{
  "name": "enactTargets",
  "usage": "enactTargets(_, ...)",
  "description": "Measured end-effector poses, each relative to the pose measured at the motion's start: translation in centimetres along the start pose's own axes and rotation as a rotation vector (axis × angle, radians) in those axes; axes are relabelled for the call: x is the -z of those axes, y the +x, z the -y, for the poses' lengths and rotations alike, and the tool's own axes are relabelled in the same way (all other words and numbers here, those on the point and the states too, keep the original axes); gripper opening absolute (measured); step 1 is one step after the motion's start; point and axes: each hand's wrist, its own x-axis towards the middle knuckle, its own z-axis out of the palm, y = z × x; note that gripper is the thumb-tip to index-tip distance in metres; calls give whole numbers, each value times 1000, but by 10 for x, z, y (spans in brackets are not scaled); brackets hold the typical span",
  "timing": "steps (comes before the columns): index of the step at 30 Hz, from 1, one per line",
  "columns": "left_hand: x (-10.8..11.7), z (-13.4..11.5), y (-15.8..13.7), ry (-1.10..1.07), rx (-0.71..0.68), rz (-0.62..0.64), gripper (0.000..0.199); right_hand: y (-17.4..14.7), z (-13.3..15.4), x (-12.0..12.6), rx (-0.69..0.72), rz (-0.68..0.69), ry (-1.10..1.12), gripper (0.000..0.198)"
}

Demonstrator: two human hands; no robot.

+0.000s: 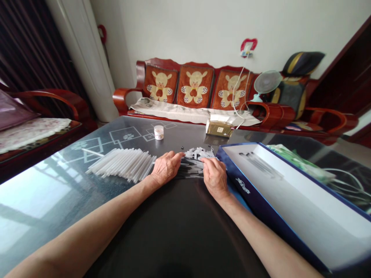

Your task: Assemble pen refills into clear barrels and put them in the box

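My left hand (168,168) and my right hand (215,175) are closed in pinches, facing each other above the table's near edge. A thin dark rod (193,159), like a pen part, runs between their fingertips; its ends are hidden by the fingers. Just under and behind it lie loose dark and clear sticks (189,170), partly covered by my hands. Beyond these is a heap of small white pieces (199,151), like caps. Beside my left hand, many whitish translucent pen barrels (121,164) lie in a row.
A long blue box (261,193) with a white inside stands right of my right hand, with several dark-tipped pens (261,164) in it. Farther back are a small white tub (159,132) and a tissue pack (219,128). A green plastic package (301,164) lies behind the box.
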Motion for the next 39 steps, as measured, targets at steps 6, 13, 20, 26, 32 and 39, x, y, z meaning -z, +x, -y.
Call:
enactTargets(6, -6, 3, 1, -40, 85, -44, 24, 18, -14, -21, -31, -130, 3, 24)
enactTargets(13, -5, 3, 4, -52, 85, -4, 26, 18, -18, -17, -13, -128, 71, 26)
enactTargets(20, 3, 5, 12, -64, 77, -73, 25, 28, -5, -19, -194, -108, 260, 20)
enactTargets(26, -4, 17, 13, -68, -23, -206, 26, 14, 20, -32, -192, -29, 385, 19)
enactTargets(32, -11, 27, 14, -35, -61, -217, 26, 16, 2, -22, -92, -32, 167, 22)
enactTargets(39, -14, 26, 15, -31, -27, -181, 30, 16, -12, -21, -46, 36, 106, 23)
